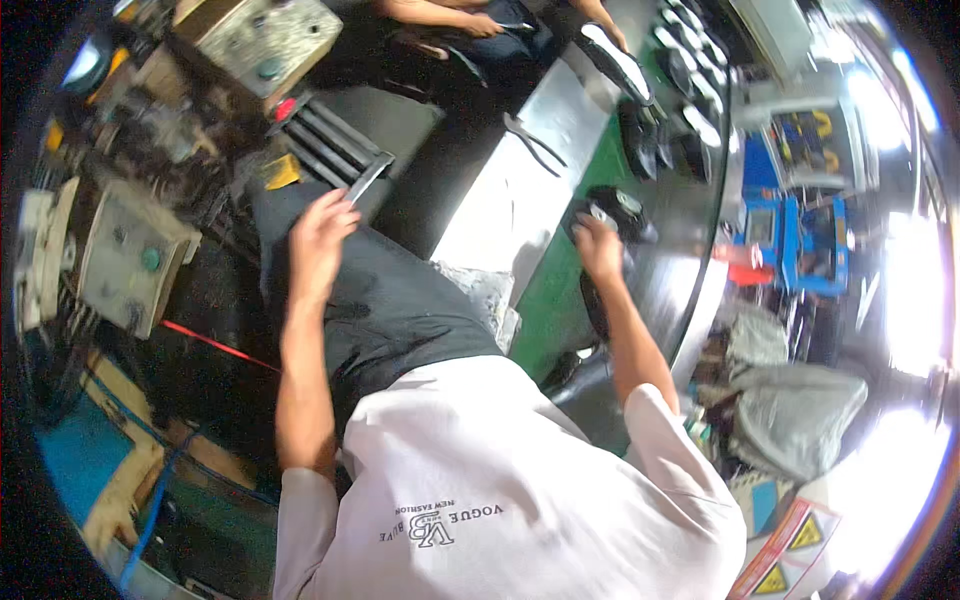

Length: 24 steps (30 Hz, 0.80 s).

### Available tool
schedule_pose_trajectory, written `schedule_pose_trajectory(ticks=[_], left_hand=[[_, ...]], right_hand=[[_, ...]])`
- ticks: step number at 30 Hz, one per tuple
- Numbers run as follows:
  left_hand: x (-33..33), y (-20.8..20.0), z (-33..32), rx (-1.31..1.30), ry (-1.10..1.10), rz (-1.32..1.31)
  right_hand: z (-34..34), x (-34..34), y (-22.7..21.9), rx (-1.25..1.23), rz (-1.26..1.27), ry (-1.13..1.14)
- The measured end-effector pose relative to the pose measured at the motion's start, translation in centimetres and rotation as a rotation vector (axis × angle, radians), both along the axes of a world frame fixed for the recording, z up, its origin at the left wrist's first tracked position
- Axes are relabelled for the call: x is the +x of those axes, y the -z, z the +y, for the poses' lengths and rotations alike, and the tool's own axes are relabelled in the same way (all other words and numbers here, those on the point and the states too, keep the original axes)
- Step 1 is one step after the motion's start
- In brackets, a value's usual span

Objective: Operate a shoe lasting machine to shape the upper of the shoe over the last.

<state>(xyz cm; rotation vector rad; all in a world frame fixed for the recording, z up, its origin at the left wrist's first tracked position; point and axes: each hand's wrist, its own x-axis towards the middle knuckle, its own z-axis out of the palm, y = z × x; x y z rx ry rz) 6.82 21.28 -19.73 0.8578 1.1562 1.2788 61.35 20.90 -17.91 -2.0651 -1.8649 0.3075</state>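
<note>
My left hand (322,238) is raised over my left thigh, its fingers closed around a narrow, flat metal tool (370,178) whose exact kind I cannot make out. The tool's bright end points up and to the right. On the right, my right hand (600,250) is closed at the near left edge of a black shoe (630,212), which lies on a green belt (572,232). The fingertips are partly hidden against the shoe, with a small white patch beside them.
Pliers (535,145) lie on the metal ledge (580,95) along the belt. Beyond, a co-worker's hand (485,24) holds a thin tool near a white-soled shoe (615,62). Several shoes (690,60) stand on the far right line. Machinery (270,45) with a red knob (286,108) crowds the left.
</note>
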Motion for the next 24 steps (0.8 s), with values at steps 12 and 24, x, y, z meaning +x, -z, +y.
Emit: schedule_pose_trajectory(ticks=[12, 24], left_hand=[[8.2, 2.2, 2.4, 0.003, 0.401, 0.503], [10.1, 0.3, 1.9, 0.011, 0.43, 0.494]], right_hand=[[-44.3, 3.5, 7.0, -0.531, 1.138, 1.293], [-30.2, -7.8, 0.4, -0.083, 1.433, 1.165]])
